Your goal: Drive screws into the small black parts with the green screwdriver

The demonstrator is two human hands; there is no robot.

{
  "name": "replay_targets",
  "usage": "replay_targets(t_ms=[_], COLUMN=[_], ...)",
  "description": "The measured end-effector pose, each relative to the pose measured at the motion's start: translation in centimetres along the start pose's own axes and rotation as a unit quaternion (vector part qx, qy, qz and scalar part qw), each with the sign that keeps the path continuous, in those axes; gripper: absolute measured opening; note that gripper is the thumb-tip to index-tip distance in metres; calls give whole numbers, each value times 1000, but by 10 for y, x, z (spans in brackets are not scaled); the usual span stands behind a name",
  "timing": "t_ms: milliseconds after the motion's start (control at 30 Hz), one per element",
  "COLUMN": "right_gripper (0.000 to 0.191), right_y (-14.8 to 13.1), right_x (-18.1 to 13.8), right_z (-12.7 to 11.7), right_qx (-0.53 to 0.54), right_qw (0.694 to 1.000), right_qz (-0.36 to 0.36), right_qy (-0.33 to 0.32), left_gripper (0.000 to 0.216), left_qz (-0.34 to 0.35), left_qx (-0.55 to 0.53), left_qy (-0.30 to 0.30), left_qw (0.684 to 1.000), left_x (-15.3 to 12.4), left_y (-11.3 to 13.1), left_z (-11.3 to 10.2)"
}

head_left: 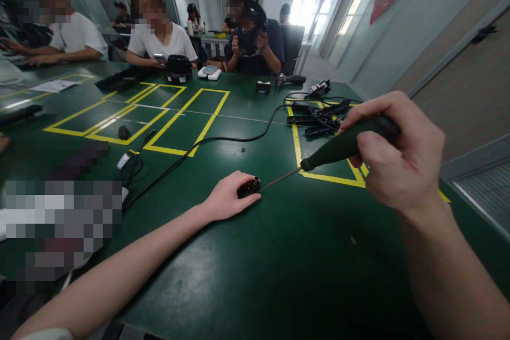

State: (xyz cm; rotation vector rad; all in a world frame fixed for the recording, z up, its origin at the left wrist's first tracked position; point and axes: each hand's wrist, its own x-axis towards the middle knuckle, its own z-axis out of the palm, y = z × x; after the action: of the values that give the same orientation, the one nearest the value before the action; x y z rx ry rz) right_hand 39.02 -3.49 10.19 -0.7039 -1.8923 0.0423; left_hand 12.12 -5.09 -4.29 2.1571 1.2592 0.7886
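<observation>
My left hand (227, 197) lies on the green table (255, 265), fingers closed around a small black part (249, 187) and pinning it down. My right hand (398, 154) is wrapped round the dark green handle of a screwdriver (342, 147). Its thin metal shaft slants down to the left, and the tip meets the small black part beside my left fingertips.
Yellow tape rectangles (187, 117) mark the table. A black cable (223, 141) curves across the middle to a heap of black parts (319, 117) at the far right. Three people sit along the far edge. A black tray (123, 79) and a round black device (178, 68) lie near them.
</observation>
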Motion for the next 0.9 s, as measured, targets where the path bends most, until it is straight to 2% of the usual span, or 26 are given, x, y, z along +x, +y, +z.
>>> replay_targets(t_ms=[167,333,433,500,633,767,900], right_gripper=[11,33,24,25,4,14,18], right_y=[-9,-8,-2,-1,-9,-11,-3], right_x=[9,9,4,2,3,5,5], right_z=[1,0,0,1,8,10,2], right_qx=[-43,-104,-59,-3,-12,-35,-55], right_qw=[999,994,998,1000,1000,997,998], right_qz=[-15,-26,-6,2,-2,-7,-20], right_qy=[4,34,0,-21,19,75,24], left_gripper=[22,19,19,19,21,22,22], left_qz=[26,27,29,30,31,28,26], left_qx=[57,86,90,84,73,74,77], left_qy=[-1,-2,-4,-7,-8,-10,-15], left_qw=[998,996,996,996,997,997,997], left_x=[0,-1,-1,-1,-1,-1,-1], left_y=[5,7,7,7,6,7,7], left_z=[0,1,1,0,0,0,0])
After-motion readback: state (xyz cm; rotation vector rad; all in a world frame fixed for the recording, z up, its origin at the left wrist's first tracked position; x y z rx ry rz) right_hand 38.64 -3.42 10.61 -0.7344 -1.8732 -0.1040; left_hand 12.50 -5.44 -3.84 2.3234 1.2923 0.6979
